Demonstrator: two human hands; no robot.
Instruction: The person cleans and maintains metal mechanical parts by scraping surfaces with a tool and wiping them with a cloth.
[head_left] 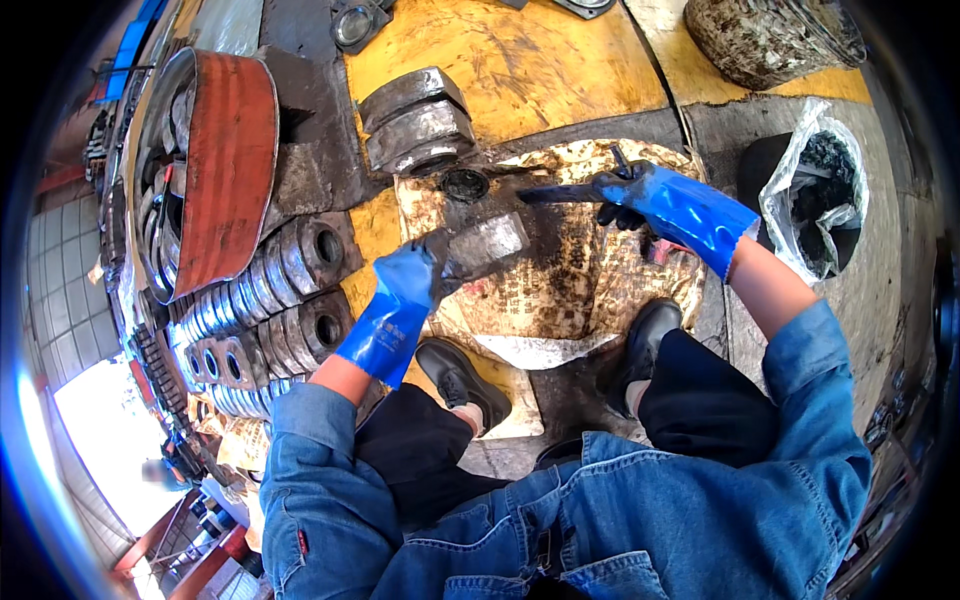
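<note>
My left hand point(412, 272), in a dirty blue rubber glove, is closed round the end of a grey metal block point(490, 243) with a greasy surface. My right hand point(640, 195), gloved the same way, grips a long, flat, dark tool point(560, 194); its exact kind is unclear. The tool points left, its tip just beyond the block's far side. Near that tip lies a black round piece point(465, 185). Under both hands spreads a grease-stained paper sack point(570, 290). A red-handled item point(662, 250) is below my right hand, partly hidden.
Two metal blocks point(420, 135) stand beyond my left hand. Rows of similar blocks with round holes point(328, 245) fill the left, beside a red-banded drum point(230, 165). At right are a bucket lined with clear plastic point(850, 190) and a grimy container point(770, 40). My shoes point(465, 385) flank the sack.
</note>
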